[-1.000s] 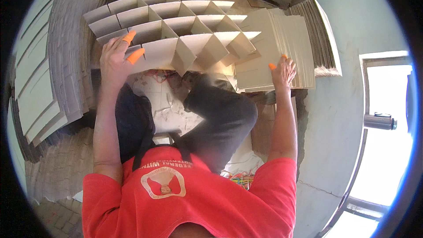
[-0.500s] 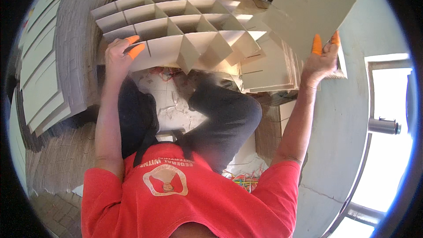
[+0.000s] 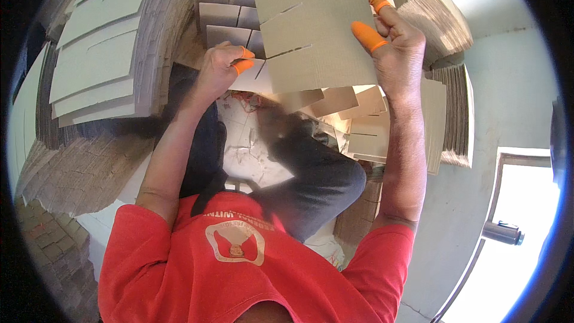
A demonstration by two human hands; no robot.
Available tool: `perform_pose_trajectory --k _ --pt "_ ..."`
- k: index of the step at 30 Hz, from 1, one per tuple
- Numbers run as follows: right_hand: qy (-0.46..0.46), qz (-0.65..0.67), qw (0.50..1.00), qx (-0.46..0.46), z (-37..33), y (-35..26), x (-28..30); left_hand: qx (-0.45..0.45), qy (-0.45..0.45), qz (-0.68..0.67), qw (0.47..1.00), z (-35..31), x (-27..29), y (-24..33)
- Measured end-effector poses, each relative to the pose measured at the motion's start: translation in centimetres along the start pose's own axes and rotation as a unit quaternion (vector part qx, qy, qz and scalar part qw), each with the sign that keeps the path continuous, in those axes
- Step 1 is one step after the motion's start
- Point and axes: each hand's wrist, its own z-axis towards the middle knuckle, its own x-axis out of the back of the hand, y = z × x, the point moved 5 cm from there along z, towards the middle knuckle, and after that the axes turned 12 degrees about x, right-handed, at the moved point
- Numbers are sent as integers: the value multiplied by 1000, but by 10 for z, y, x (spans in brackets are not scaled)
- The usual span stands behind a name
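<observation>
With orange covers on its finger and thumb, my left hand (image 3: 224,67) pinches the near strip of a cardboard divider grid (image 3: 225,17). In my right hand (image 3: 397,48), also with orange finger covers, is a slotted cardboard sheet (image 3: 317,30), gripped at its right edge. The sheet lies tilted over the grid and hides most of its cells. One of its slots is close beside my left fingertips; whether the sheet touches the grid strips I cannot tell.
Stacks of slotted cardboard sheets (image 3: 98,51) rise on the left. More cardboard stacks (image 3: 430,18) stand at the right by the wall (image 3: 502,107). A bright window (image 3: 508,251) with a metal bar is at far right. My bent legs (image 3: 311,173) are below the grid.
My right hand has brought the cardboard sheet left from beside the wall to over the grid. My left hand still holds the near strip. The view has shifted.
</observation>
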Motion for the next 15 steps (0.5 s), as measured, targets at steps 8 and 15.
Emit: perform_pose_trajectory --k 8,15 --pt "-73 34 996 -33 9 10 -42 -23 4 6 1000 3 0 4" --pt "-140 17 989 -31 16 8 -77 -40 9 1 999 4 0 6"
